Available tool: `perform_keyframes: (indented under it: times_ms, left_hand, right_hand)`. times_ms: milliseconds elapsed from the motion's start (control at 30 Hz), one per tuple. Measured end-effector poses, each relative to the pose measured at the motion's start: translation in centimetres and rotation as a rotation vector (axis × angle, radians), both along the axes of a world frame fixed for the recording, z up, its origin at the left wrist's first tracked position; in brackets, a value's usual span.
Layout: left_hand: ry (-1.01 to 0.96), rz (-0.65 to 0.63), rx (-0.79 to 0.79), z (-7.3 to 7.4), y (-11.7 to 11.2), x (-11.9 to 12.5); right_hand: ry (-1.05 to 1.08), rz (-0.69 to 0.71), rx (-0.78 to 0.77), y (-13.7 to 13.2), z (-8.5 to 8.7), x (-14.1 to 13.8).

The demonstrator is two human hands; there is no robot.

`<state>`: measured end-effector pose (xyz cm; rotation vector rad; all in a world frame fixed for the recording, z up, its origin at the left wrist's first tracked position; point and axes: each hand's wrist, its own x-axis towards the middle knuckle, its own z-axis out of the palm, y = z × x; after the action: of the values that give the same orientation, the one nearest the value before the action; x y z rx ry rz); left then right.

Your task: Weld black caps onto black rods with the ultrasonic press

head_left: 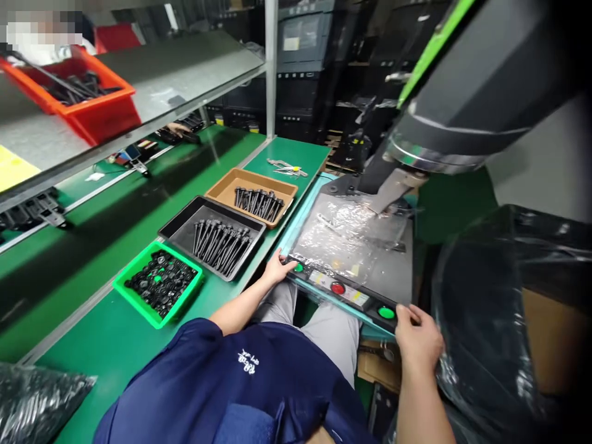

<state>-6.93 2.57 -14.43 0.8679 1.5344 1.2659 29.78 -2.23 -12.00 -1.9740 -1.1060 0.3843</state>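
A black control panel (324, 285) runs along the front of a machine base, with a red button (337, 288) between a left green button (298, 267) and a right green button (386, 312). My left hand (276, 269) is closed on the panel's left end, its thumb reaching to the left green button. At the right end, my right hand (419, 333) has its fingers curled around the panel's corner, beside the right green button. Clear plastic film (342, 228) covers the base plate, and a metal machine tip (395, 188) comes down over it.
On the green bench stand a green bin (200, 277) of small black parts, a black tray (173, 225) and a brown tray (217, 185) with black rod-like parts. Metal tools (287, 168) lie behind. An orange bin (104, 117) sits on the shelf. A bagged container (481, 296) stands right.
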Motion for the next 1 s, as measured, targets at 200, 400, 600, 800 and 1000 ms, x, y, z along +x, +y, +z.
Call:
perform_keyframes:
  times_ms: [200,400,600,800,1000]
  left_hand:
    - [-0.129,0.038,0.102,1.4,-0.1,0.4]
    - [-0.190,0.058,0.167,2.7,-0.2,0.2]
    - [-0.254,-0.018,0.150,4.8,-1.8,0.3]
    - [-0.440,-0.238,0.051,7.3,-3.7,0.1]
    - [-0.535,-0.222,0.033,6.7,-6.2,0.4]
  right_hand:
    - [0.528,0.070,-0.105,-1.9,-3.0,-6.1]
    - [0.808,0.178,-0.190,-2.7,-3.9,-13.3]
    - [0.920,0.278,-0.070,-2.9,-2.2,-14.8]
    - [0.930,0.259,0.082,-5.0,-0.8,-12.5]
    - [0.791,0.254,0.017,-9.1,0.3,-10.7]
